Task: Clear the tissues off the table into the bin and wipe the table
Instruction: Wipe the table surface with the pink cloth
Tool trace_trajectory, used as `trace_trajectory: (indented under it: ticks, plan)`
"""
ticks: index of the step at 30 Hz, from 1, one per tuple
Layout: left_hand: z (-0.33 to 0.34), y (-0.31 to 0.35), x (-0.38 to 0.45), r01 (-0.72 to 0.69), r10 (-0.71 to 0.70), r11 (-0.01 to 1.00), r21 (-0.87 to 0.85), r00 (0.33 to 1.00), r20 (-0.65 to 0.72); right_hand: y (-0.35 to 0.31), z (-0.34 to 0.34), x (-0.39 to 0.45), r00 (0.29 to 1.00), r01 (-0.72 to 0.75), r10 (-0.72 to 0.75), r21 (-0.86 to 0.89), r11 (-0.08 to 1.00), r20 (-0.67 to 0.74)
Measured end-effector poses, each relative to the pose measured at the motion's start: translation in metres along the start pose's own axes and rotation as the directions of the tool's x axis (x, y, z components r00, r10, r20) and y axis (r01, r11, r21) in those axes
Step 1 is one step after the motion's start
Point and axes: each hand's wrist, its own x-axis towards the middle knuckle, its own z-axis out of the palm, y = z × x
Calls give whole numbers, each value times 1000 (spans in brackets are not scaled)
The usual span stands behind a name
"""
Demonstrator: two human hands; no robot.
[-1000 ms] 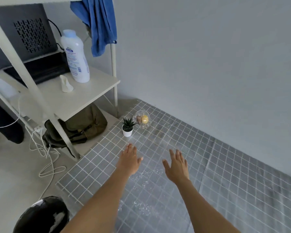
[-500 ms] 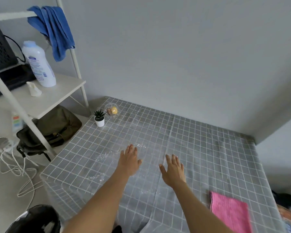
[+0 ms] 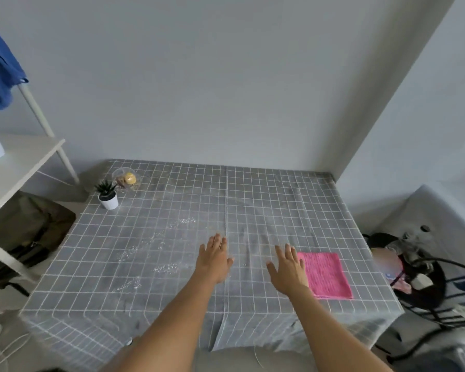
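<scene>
Grey walls close in a corner where the table [image 3: 279, 205], draped in a grey cloth with a white grid, stands pushed against them. From the head camera, no tissues can be seen on the table, and the bin is out of frame, so that half of the job looks finished. Both hands hover flat and empty over the near middle of the cloth: the left hand [image 3: 214, 260] with fingers spread, the right hand [image 3: 289, 268] likewise open, its outer edge just beside a pink wiping cloth [image 3: 325, 275] lying flat near the right edge. Glinting droplets or crumbs [image 3: 151, 253] trail across the left half. At the far left corner a small potted plant [image 3: 108, 196] stands next to a clear dish [image 3: 126, 179] holding something yellow. The risks seem to be these: a wide sweep could knock the light pot over; the loose tablecloth could bunch and drag under pressure; and the wet trail might simply be smeared rather than lifted.
</scene>
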Motion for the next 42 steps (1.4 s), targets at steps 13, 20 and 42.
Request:
trace_trajectory:
  ticks: [13, 20, 42]
  plan:
    - [31, 74, -3, -76, 72, 995, 60, 995, 64, 80, 0, -37, 993, -112, 111, 33, 993, 34]
    - [48, 146, 12, -50, 49, 998, 36, 998, 40, 142, -10, -24, 995, -61, 58, 33, 998, 86]
    - [130, 250, 51, -8, 2, 998, 57, 995, 96, 240, 20, 10, 959, 206, -185, -82, 975, 213]
